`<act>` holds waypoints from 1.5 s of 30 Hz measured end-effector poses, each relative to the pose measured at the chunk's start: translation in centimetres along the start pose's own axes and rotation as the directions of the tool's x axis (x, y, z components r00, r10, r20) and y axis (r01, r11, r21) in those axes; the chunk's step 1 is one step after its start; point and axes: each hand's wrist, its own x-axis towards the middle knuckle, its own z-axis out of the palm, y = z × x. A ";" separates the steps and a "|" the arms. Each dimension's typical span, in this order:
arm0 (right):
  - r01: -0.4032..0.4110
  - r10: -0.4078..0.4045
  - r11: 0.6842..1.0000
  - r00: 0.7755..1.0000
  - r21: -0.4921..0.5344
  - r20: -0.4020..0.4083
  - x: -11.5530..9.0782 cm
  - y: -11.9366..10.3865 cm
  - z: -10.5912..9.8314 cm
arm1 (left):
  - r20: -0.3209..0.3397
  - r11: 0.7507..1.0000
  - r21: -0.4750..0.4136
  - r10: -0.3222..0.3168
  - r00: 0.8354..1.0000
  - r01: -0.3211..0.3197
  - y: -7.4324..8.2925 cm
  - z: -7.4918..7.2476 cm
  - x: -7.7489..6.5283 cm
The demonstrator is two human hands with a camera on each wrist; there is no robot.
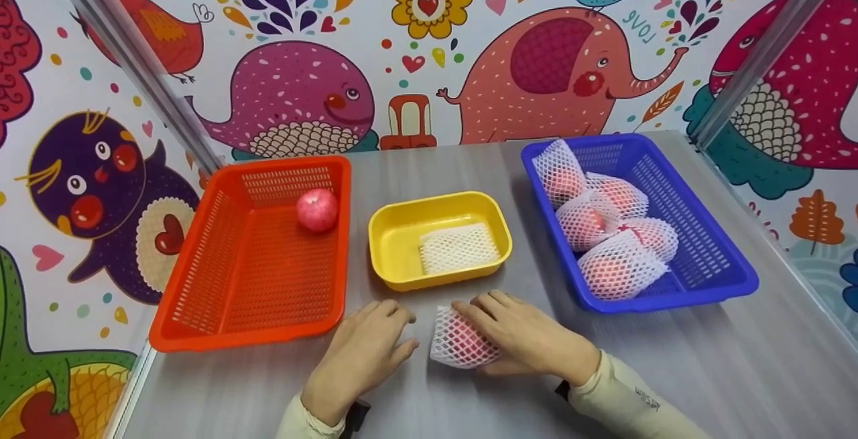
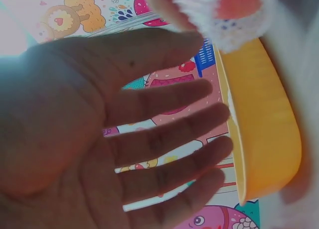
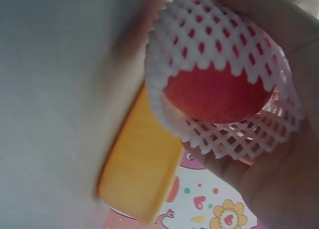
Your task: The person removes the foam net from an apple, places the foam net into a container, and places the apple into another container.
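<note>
My right hand (image 1: 529, 335) grips a red round fruit (image 3: 219, 97) wrapped in a white foam net sleeve (image 1: 462, 338), just above the table in front of the yellow bin. In the right wrist view the net's open end shows the fruit's bare red skin. To the left of it my left hand (image 1: 365, 352) has its fingers spread and holds nothing, as the left wrist view confirms. The yellow bin (image 1: 402, 285) contains a flat white foam net (image 1: 459, 249). One bare red fruit (image 1: 317, 210) sits in the orange basket (image 1: 248, 342) at left.
A blue basket (image 1: 710, 295) at right holds several net-wrapped fruits (image 1: 620, 268). All three containers stand on a grey table (image 1: 429, 405). Behind it rises a wall (image 1: 429, 57) printed with cartoon animals, with metal posts (image 1: 764, 50) at the corners.
</note>
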 end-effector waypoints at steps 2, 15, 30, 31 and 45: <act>-0.002 0.002 1.000 1.000 0.020 -0.010 0.2 0.1 -0.5 | 0.007 1.000 -0.025 -0.003 1.000 0.003 0.0 0.1 0.2; 0.057 -0.044 0.995 0.989 0.088 -0.141 1.6 -0.4 -2.9 | -0.166 0.951 -0.241 0.154 0.974 -0.191 0.8 0.5 1.2; 0.073 -0.051 0.968 0.994 0.241 -0.094 1.3 -0.3 -3.4 | -0.143 0.964 -0.172 0.181 0.973 -0.205 1.2 1.2 1.9; 0.071 -0.049 0.964 0.995 0.258 -0.090 1.2 -0.1 -3.5 | -0.147 0.964 -0.174 0.176 0.973 -0.200 1.0 1.2 1.9; 0.074 -0.038 0.984 0.975 0.162 -0.217 -0.6 2.0 -4.0 | -0.186 0.964 -0.235 0.084 0.979 -0.128 -0.3 0.0 0.3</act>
